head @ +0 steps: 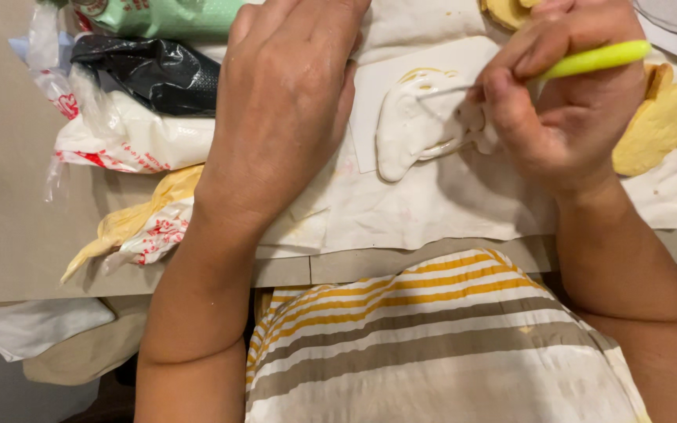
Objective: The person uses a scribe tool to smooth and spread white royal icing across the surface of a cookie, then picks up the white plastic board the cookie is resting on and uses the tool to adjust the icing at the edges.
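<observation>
right hand [570, 110] pinches a yellow-green needle tool [589, 60], tip on the white-iced cookie [421, 125] at 12 o'clock on the paper sheet [432, 204]. left hand [287, 102] rests flat at 10 o'clock, fingers loose, holding nothing. icing bags [131, 141] at 9 o'clock, plain cookie [660, 125] at 2 o'clock.

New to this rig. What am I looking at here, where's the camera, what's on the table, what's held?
There is no machine: the one picture comes from a camera on a person's head, looking down at their own bare hands. The right hand pinches a thin needle tool with a lime-green handle, its tip on a cookie coated in white icing lying on white paper. The left hand rests flat on the paper. To the left lie white, yellow and black icing bags; to the right are plain yellow cookies.
</observation>
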